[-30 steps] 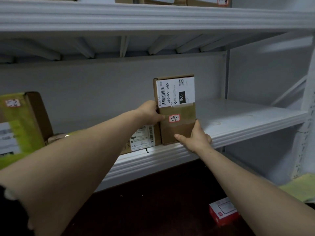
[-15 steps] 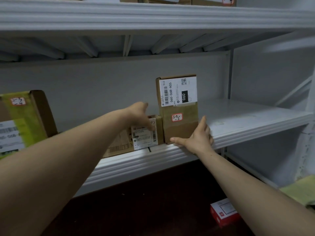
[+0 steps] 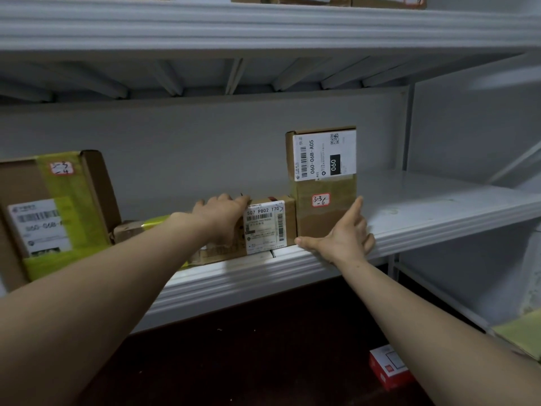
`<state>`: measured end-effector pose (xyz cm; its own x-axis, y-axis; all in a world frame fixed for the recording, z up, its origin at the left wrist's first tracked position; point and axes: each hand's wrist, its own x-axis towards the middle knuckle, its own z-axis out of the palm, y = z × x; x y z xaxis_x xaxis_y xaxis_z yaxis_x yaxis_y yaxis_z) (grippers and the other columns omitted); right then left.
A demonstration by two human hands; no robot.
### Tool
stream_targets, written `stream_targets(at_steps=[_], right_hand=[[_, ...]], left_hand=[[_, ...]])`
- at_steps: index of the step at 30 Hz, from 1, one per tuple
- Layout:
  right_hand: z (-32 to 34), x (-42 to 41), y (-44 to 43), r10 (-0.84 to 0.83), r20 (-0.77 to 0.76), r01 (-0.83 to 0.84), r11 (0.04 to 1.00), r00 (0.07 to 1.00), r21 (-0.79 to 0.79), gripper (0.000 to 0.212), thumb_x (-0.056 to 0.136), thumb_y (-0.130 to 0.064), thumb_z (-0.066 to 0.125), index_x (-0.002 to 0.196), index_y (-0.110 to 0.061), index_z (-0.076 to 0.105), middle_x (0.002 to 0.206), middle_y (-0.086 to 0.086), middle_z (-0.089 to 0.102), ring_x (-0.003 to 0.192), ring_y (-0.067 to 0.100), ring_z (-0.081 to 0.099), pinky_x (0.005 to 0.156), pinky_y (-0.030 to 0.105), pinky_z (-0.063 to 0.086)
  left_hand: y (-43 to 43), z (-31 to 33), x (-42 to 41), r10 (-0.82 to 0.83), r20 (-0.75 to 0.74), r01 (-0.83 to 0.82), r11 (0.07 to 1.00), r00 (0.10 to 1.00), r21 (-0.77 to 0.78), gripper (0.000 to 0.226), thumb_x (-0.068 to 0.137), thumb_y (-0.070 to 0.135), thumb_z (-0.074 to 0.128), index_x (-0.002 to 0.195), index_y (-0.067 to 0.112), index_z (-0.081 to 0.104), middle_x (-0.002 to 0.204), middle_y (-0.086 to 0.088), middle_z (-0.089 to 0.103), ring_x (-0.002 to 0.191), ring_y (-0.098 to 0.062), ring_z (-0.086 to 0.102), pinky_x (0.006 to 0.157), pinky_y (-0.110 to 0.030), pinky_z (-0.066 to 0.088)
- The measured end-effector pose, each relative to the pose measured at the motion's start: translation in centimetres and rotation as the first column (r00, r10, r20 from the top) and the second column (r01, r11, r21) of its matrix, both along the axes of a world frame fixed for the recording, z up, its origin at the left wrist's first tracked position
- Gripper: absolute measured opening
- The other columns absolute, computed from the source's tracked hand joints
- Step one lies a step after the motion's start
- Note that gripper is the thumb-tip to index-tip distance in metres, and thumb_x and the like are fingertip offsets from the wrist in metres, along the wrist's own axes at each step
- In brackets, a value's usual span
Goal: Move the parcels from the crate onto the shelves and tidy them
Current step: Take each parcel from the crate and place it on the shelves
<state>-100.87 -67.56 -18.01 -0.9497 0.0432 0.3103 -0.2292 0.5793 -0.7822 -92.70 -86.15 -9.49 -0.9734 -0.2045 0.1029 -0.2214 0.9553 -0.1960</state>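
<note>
The shelf (image 3: 424, 200) runs across the view at chest height, its right half bare; another shelf (image 3: 263, 24) above carries more parcels at the top edge. No crate is in view.

The big box (image 3: 52, 212), banded with yellow tape, stands at the far left of the shelf. The tall box (image 3: 322, 183) stands upright near the front lip, white label facing out, a small red-edged sticker below it. Its left side touches the low box (image 3: 266, 224), which lies flat with its own label to the front. Between the low box and the big box a small yellow-taped parcel (image 3: 131, 230) is half hidden by the forearm.

The left hand (image 3: 222, 218) lies on the low box's left end, fingers curled over its top edge. The right hand (image 3: 342, 238) is spread flat, fingers straight and apart: the index finger runs up the tall box's right side, and the thumb lies along its bottom front edge.

These look like stiff, taped cardboard and probably light. The tall box, narrow on its base, seems likeliest to tip, so it is best pushed low down or steadied on both sides. The low box should slide easily on the smooth shelf if pressed at its end.

A red box (image 3: 389, 367) lies on the dark floor below.
</note>
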Motion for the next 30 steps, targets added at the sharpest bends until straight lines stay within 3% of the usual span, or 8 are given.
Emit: stream_targets(at_steps=[12,17,20,23,25,28,30], right_hand=[[-0.1,-0.1,-0.3,-0.022,0.019,0.022,1.0,1.0,0.013,0.147,0.053,-0.056,0.085,0.147,-0.017,-0.02,0.154,0.015,0.016,0.144,0.029,0.014,0.118,0.048,0.003],[-0.4,0.1,-0.2,-0.021,0.025,0.021,1.0,0.999,0.009,0.147,0.052,-0.057,0.085,0.147,-0.017,-0.021,0.154,0.014,0.016,0.145,0.028,0.012,0.118,0.047,0.002],[-0.5,0.3,0.2,-0.018,0.011,0.018,1.0,1.0,-0.008,0.148,0.051,-0.059,0.084,0.148,-0.017,-0.02,0.156,0.014,0.013,0.146,0.028,0.008,0.118,0.048,0.0],[-1.0,0.7,0.9,-0.031,-0.035,0.03,0.999,0.999,-0.032,0.142,0.055,-0.062,0.081,0.149,-0.017,-0.015,0.157,0.012,0.01,0.146,0.028,0.005,0.117,0.047,-0.002],[-1.4,1.2,1.7,-0.067,-0.086,0.062,0.996,0.994,-0.062,0.127,0.065,-0.058,0.076,0.15,-0.015,-0.007,0.157,0.013,0.012,0.146,0.027,0.007,0.117,0.047,-0.001],[-2.1,2.1,3.9,-0.138,-0.164,0.116,0.984,0.977,-0.133,0.098,0.077,-0.054,0.057,0.151,-0.013,0.008,0.154,0.015,0.019,0.143,0.027,0.013,0.117,0.046,0.003],[-2.4,2.7,6.0,-0.2,-0.124,0.179,0.971,0.972,-0.16,0.1,0.066,-0.062,0.039,0.15,-0.014,0.013,0.154,0.016,0.019,0.142,0.029,0.016,0.115,0.044,0.003]], left_hand=[[-0.3,0.0,0.4,-0.041,-0.024,0.041,0.999,0.999,0.022,0.089,0.082,0.017,0.068,0.15,0.028,0.013,0.139,-0.01,0.039,0.13,-0.031,0.038,0.109,-0.045,0.032],[0.0,0.3,0.7,-0.023,0.019,0.022,0.999,1.0,0.036,0.092,0.079,0.02,0.07,0.15,0.027,0.011,0.14,-0.01,0.038,0.133,-0.031,0.035,0.114,-0.056,0.017],[0.7,0.7,1.4,-0.029,-0.005,0.029,0.999,1.0,0.038,0.101,0.077,0.032,0.071,0.152,0.023,0.004,0.149,-0.012,0.029,0.139,-0.03,0.025,0.115,-0.055,0.007],[2.8,0.7,2.4,-0.209,-0.218,0.204,0.978,0.953,-0.045,0.092,0.08,0.039,0.064,0.152,0.021,0.009,0.153,-0.011,0.022,0.142,-0.027,0.019,0.118,-0.044,0.007],[4.8,0.3,2.6,-0.419,-0.345,0.402,0.907,0.84,-0.123,0.08,0.079,0.036,0.059,0.149,0.02,0.024,0.148,-0.009,0.032,0.136,-0.028,0.029,0.114,-0.038,0.018],[8.2,-1.0,2.1,-0.626,-0.342,0.622,0.771,0.701,-0.135,0.069,0.076,0.027,0.055,0.143,0.017,0.039,0.14,-0.009,0.043,0.128,-0.029,0.039,0.107,-0.038,0.034],[10.7,-2.2,1.1,-0.686,-0.267,0.679,0.722,0.677,-0.133,0.069,0.08,0.028,0.057,0.145,0.018,0.035,0.145,-0.006,0.038,0.133,-0.025,0.033,0.11,-0.035,0.029]])
